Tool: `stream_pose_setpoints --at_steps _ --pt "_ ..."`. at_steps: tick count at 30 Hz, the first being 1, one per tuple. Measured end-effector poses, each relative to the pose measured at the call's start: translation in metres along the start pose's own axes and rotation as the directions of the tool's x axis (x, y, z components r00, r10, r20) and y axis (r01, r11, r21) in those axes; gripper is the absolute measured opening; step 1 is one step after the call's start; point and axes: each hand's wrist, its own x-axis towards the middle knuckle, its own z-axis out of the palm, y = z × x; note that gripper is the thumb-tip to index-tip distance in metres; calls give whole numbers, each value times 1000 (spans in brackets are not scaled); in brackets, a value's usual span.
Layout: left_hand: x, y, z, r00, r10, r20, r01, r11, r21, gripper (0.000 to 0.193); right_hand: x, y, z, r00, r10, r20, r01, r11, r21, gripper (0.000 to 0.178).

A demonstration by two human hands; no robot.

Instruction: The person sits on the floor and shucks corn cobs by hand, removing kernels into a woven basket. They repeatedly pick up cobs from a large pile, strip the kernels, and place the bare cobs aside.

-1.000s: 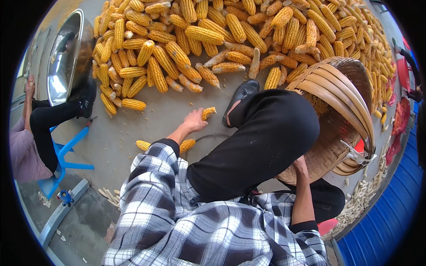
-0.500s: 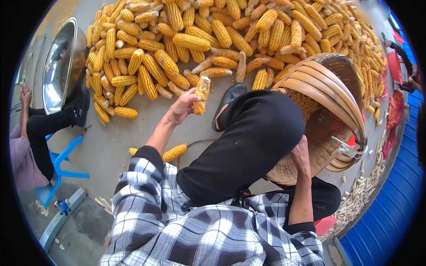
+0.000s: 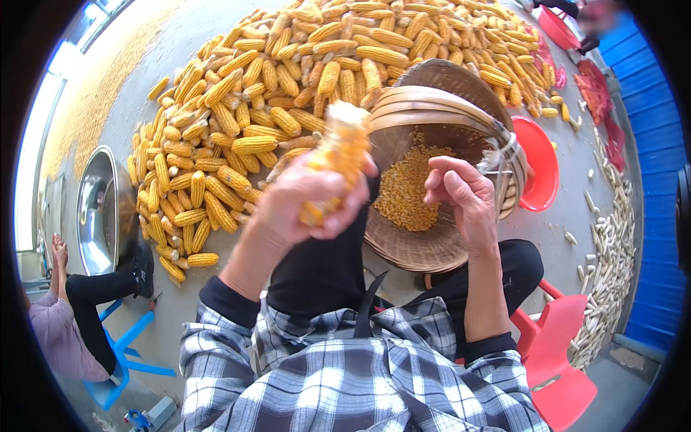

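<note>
We have our left hand (image 3: 301, 199) wrapped around a corn cob (image 3: 344, 147), probably light, stiff and best held mid-length, our right hand (image 3: 466, 196) half-curled and empty.

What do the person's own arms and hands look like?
The left sleeve and right sleeve are black, white and grey plaid, with plain dark cuffs. Beyond those, the forearms are uncovered, and the left hand and right hand wear no gloves.
</note>
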Motion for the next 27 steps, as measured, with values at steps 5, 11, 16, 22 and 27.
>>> stream_pose_setpoints --at_steps 5,11,16,22,27 --pt "42 -100 44 854 -492 170 508 859 -68 44 -21 2 -20 956 -276 95 248 940 236 69" --pt "41 -165 42 808 -588 -31 572 772 277 21 -57 18 -18 995 103 -11 -98 969 229 22" --pt "39 -180 24 974 -134 -181 225 578 784 23 -52 45 -3 967 37 -251 18 977 213 18" --pt "64 -195 1 943 70 -326 289 313 905 33 -22 75 -13 869 73 -490 60 966 251 31" --pt "65 -198 -19 953 163 -257 254 39 966 37 -10 110 -31 725 358 -588 -42 876 481 38"
